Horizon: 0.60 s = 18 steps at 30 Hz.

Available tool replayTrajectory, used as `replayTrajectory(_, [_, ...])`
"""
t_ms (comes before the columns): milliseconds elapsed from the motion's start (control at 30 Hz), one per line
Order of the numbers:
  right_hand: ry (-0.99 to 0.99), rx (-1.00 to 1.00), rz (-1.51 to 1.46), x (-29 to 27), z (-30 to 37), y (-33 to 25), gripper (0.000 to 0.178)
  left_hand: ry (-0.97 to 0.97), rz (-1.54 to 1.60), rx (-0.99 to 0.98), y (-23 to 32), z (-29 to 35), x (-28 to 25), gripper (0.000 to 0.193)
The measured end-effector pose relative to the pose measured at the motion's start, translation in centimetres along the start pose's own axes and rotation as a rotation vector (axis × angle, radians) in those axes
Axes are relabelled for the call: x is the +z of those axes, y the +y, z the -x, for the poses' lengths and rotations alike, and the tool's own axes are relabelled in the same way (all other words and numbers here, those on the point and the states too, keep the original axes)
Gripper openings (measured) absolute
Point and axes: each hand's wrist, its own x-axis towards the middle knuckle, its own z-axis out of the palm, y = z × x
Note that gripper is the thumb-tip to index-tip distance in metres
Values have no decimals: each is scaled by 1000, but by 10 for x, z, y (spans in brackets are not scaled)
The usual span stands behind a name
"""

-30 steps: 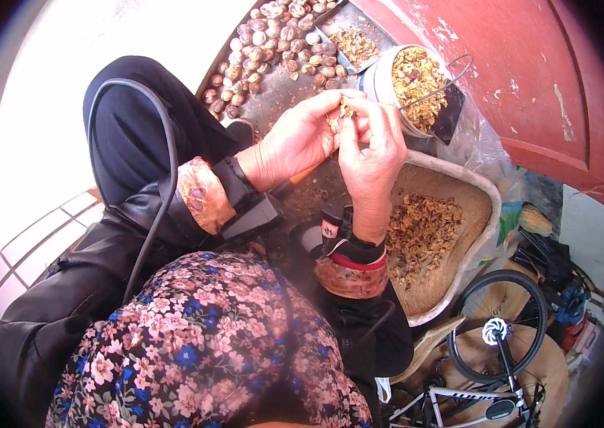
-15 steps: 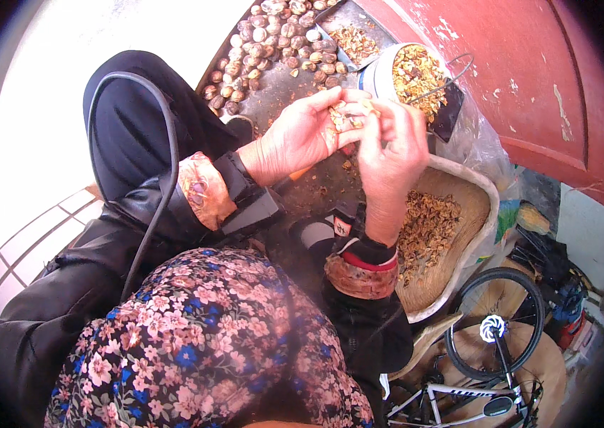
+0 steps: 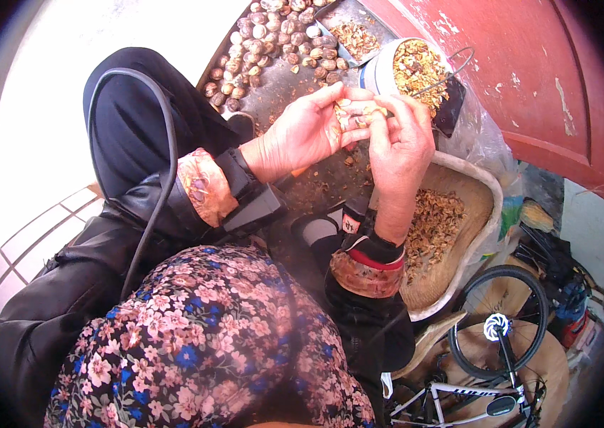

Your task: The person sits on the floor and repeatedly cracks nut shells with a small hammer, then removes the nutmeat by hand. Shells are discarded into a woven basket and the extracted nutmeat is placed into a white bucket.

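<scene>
My left hand (image 3: 291,141) is turned palm up, its fingers stretched forward and slightly curled. Small pale walnut pieces (image 3: 345,114) lie in its palm and on its fingers. From the right, my right hand (image 3: 403,146) meets those fingertips, thumb and fingers pinched on a bit of walnut that is mostly hidden. Just beyond the hands stands a white and blue bucket (image 3: 382,69) heaped with walnut kernels (image 3: 416,65). Below my right wrist, a shallow woven basket (image 3: 491,192) holds broken brown walnut pieces (image 3: 436,222).
Whole walnuts (image 3: 273,34) are spread on the dark surface ahead, beside a scoop-like tray of walnut bits (image 3: 356,41). A red door (image 3: 523,78) rises on the right, with clear plastic (image 3: 484,135) beside it. A bicycle wheel (image 3: 498,357) is at lower right.
My right hand has shifted slightly right, and its fingers have drawn back a little over the left fingertips. My left hand stays nearly in place, with its palm and the pieces showing more.
</scene>
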Motion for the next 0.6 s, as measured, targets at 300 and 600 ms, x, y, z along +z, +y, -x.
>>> replayTrajectory(300, [-172, -65, 199, 10, 10, -10, 16, 246, -211, 58, -6, 0, 7, 41])
replayTrajectory(600, [-225, -95, 340, 12, 8, -13, 14, 261, -313, 62, -10, 0, 8, 45])
